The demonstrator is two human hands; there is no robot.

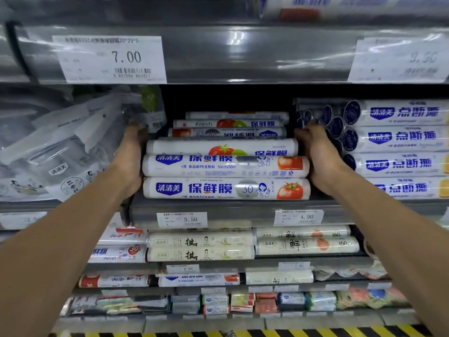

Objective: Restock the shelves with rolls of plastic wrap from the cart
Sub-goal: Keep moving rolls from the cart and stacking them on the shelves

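Observation:
A stack of white plastic wrap rolls with blue lettering and tomato pictures lies crosswise on the middle shelf. My left hand presses flat against the stack's left ends. My right hand presses against its right ends, fingers reaching back beside the rolls. More rolls of the same kind lie deeper behind the front ones. The cart is out of view.
Grey plastic bag packs lean at the left of the stack. Blue-capped rolls are stacked at the right. The price rail with the 7.00 tag hangs overhead. Lower shelves hold more rolls and small packs.

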